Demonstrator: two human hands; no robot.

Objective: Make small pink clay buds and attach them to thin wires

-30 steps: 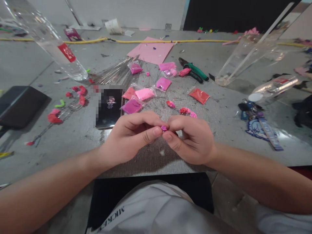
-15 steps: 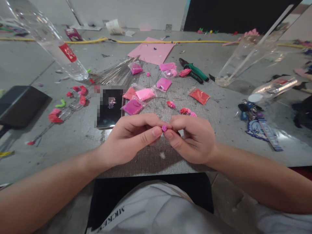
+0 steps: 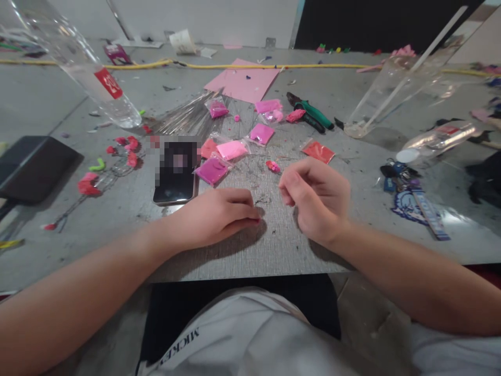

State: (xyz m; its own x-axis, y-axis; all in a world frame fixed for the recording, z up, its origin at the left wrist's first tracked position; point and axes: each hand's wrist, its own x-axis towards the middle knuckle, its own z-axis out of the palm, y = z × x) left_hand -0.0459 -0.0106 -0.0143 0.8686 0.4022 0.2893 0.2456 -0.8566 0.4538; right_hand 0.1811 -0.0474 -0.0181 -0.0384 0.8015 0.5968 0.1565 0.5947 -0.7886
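Low over the table near its front edge, my left hand is closed. A sliver of a small magenta clay rose shows at its fingertips. My right hand is curled closed to the right, apart from the left, and what its fingers hold, if anything, is hidden. Just past it lie small red and pink clay flowers, partly covered by that hand. Several small plastic bags of coloured clay lie beyond, among them a purple bag, a bright pink bag and a red bag.
A phone lies beside my left hand. Farther off are green-handled pliers, thin wires and pink paper. A tall bottle, a black scoop and wired flowers are left; keys and bottles right.
My hands have parted. The left, with the rose, has come down towards the table; the right has moved right and forward, now covering some of the flowers there.
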